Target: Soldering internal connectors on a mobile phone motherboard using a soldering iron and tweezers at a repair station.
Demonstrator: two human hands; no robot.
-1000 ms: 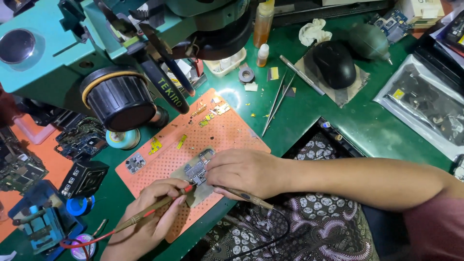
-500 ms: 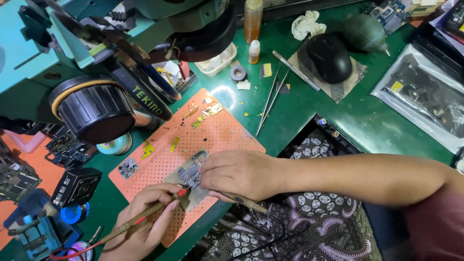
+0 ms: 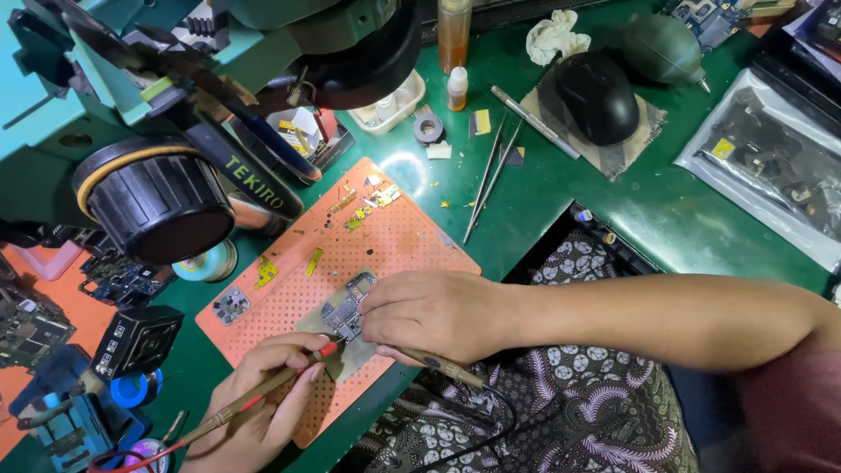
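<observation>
Fingers of left hand (image 3: pixel 263 398) grip brush (image 3: pixel 254 405); right hand (image 3: pixel 429 314) fingers pinch circuit board (image 3: pixel 349 307).

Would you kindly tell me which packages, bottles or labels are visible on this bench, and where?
Clear plastic bag of dark parts, right edge, small yellow sticker.
Tall amber bottle, top centre.
Small white dropper bottle, just below it, orange label.
White lettered label on black microscope arm, left.
</observation>
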